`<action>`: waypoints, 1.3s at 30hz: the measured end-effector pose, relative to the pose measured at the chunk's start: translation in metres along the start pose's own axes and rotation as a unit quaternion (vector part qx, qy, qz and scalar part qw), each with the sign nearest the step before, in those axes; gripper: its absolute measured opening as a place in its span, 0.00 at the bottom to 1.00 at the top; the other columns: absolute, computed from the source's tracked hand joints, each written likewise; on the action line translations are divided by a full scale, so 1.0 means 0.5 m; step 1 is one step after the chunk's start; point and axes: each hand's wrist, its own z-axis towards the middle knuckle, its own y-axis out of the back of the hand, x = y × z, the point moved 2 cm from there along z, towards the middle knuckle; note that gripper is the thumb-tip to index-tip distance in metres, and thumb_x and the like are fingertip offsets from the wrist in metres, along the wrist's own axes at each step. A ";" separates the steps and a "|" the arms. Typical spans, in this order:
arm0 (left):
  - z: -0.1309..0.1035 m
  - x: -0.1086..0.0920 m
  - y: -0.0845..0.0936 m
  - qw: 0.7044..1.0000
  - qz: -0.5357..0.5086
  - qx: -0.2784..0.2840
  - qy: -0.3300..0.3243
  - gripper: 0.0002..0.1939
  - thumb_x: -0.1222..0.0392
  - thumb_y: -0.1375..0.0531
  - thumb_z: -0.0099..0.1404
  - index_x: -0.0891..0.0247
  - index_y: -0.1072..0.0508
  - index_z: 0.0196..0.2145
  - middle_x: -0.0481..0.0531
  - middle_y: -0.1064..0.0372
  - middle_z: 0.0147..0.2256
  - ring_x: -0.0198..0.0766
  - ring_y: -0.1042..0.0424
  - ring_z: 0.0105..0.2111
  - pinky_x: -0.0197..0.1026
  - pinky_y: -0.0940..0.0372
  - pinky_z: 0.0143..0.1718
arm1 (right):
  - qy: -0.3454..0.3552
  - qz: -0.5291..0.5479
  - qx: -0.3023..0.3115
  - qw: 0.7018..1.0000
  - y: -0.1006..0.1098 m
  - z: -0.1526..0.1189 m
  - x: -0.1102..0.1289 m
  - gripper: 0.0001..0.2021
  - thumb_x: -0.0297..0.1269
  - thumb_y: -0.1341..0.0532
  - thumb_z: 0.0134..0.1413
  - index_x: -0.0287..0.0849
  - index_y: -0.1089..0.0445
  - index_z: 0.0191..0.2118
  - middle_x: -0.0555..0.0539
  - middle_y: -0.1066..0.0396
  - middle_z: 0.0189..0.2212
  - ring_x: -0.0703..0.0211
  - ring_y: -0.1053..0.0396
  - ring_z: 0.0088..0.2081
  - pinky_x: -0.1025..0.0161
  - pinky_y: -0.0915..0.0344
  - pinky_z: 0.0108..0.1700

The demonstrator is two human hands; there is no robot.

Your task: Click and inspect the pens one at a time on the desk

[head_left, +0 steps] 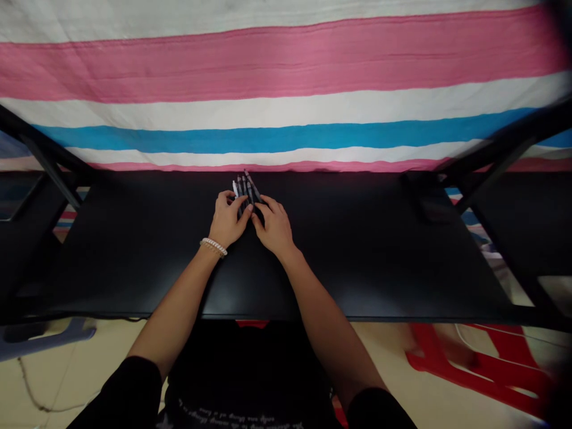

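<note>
A small bunch of pens point(243, 186), mostly dark with one white at its left side, lies at the back middle of the black table point(366, 250). My left hand point(227, 219) closes on the bunch from the left, a white coiled band at its wrist. From the right, my right hand point(274, 225) grips the same pens, thumb close to the left thumb. The tips point away from me, and one pen on the right leans across the others. My fingers hide the pens' lower ends.
Behind the table hangs a striped pink, white and blue sheet point(286, 140). Black metal frame bars point(496, 155) rise at both sides. A red plastic stool point(482, 363) is at lower right, a grey-blue one point(49, 339) at lower left. A cable point(31, 390) lies on the floor.
</note>
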 end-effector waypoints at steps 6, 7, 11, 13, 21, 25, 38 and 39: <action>0.002 0.000 0.008 0.999 -0.017 0.013 -0.030 0.21 0.51 0.40 0.69 0.66 0.25 0.54 0.67 0.42 0.60 0.52 0.36 0.59 0.57 0.38 0.61 | 0.009 0.051 -0.005 0.999 0.001 0.002 -0.004 0.13 0.32 0.44 0.64 0.39 0.25 0.49 0.36 0.30 0.52 0.47 0.31 0.54 0.47 0.32 0.60; 0.003 0.001 0.011 0.999 -0.026 0.024 -0.037 0.21 0.50 0.40 0.69 0.66 0.26 0.54 0.67 0.43 0.62 0.53 0.37 0.61 0.58 0.39 0.62 | 0.011 0.060 -0.005 0.998 0.002 0.002 -0.004 0.13 0.32 0.44 0.64 0.40 0.24 0.48 0.37 0.29 0.51 0.47 0.30 0.53 0.47 0.32 0.59; 0.006 0.009 0.026 0.993 -0.057 0.081 -0.070 0.26 0.47 0.39 0.68 0.65 0.29 0.57 0.67 0.46 0.67 0.53 0.43 0.67 0.59 0.43 0.66 | 0.015 0.066 0.000 0.998 0.005 -0.001 -0.002 0.13 0.31 0.44 0.63 0.40 0.24 0.48 0.37 0.29 0.49 0.47 0.30 0.52 0.47 0.30 0.58; 0.006 0.015 0.032 0.988 -0.073 0.107 -0.085 0.30 0.46 0.37 0.65 0.66 0.31 0.59 0.69 0.48 0.68 0.54 0.44 0.68 0.59 0.45 0.67 | 0.013 0.056 -0.003 0.998 0.005 -0.003 -0.002 0.14 0.32 0.43 0.63 0.39 0.26 0.51 0.36 0.31 0.53 0.46 0.31 0.54 0.46 0.31 0.58; 0.001 0.014 0.022 0.983 -0.036 0.147 -0.104 0.46 0.50 0.29 0.56 0.66 0.40 0.67 0.68 0.51 0.70 0.56 0.46 0.69 0.58 0.45 0.67 | 0.025 0.057 0.029 0.998 0.001 0.001 -0.009 0.18 0.35 0.49 0.70 0.41 0.28 0.57 0.39 0.32 0.61 0.48 0.34 0.61 0.46 0.37 0.65; 0.001 0.008 0.005 0.987 0.017 0.119 -0.106 0.40 0.55 0.29 0.58 0.62 0.35 0.65 0.64 0.45 0.69 0.56 0.47 0.69 0.59 0.42 0.66 | 0.023 0.045 0.029 0.998 0.002 0.002 -0.007 0.19 0.39 0.49 0.71 0.39 0.28 0.57 0.37 0.31 0.60 0.46 0.33 0.60 0.44 0.38 0.64; 0.034 0.035 0.001 0.995 -0.018 0.064 -0.079 0.23 0.58 0.31 0.62 0.61 0.24 0.55 0.61 0.34 0.63 0.50 0.35 0.63 0.56 0.36 0.63 | 0.018 0.014 -0.012 1.000 -0.011 0.001 -0.007 0.17 0.41 0.47 0.69 0.44 0.26 0.54 0.38 0.31 0.57 0.43 0.34 0.57 0.40 0.34 0.61; 0.035 0.036 0.000 0.995 -0.016 0.061 -0.083 0.23 0.57 0.31 0.62 0.61 0.24 0.54 0.61 0.34 0.63 0.50 0.35 0.63 0.56 0.36 0.63 | 0.015 0.015 -0.018 1.000 -0.011 0.002 -0.008 0.16 0.41 0.47 0.69 0.44 0.26 0.53 0.38 0.31 0.56 0.43 0.34 0.56 0.41 0.33 0.60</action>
